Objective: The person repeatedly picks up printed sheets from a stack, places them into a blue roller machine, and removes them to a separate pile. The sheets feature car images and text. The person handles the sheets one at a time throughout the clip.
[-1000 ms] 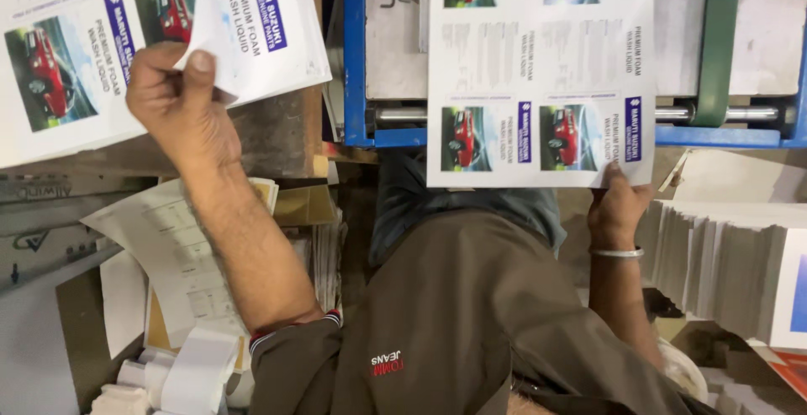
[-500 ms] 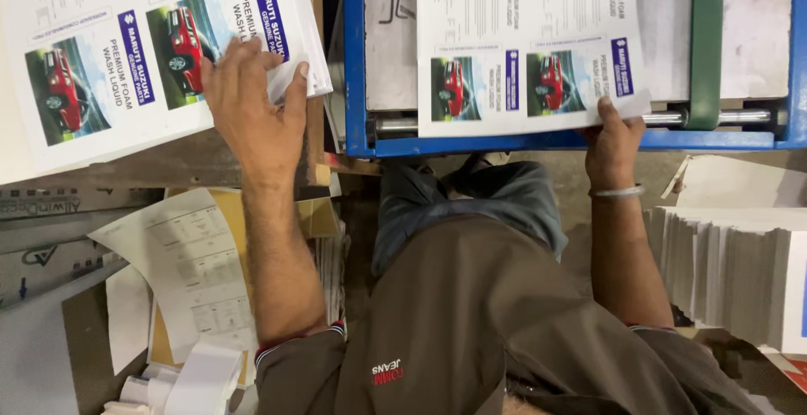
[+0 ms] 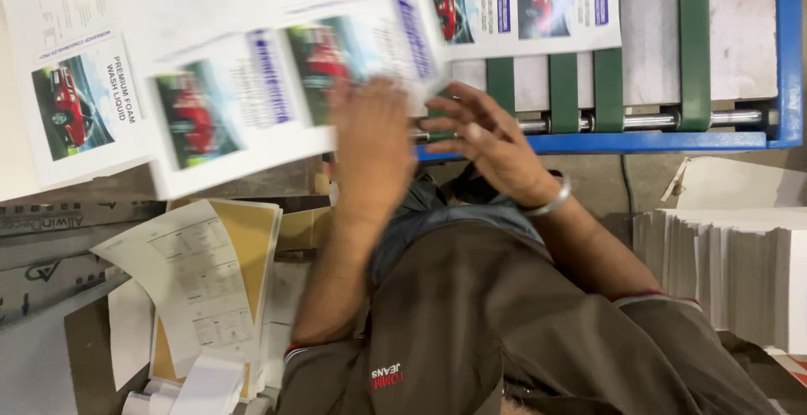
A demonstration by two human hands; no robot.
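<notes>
A stack of white paper stands at the right edge of the frame. At lower left, loose forms and a yellow sheet lie beside flattened grey cardboard. Green belts cross the blue-framed machine bed at upper right.

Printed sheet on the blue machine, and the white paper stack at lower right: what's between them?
The head view shows green belts, a metal roller, the machine's blue frame and a loose white sheet.

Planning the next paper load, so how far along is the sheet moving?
Done: a printed white sheet with red car pictures lies on the left pile. In hand: the left hand carries a blurred sheet leftward; the right hand is empty. Left: one sheet on the blue-framed conveyor.
</notes>
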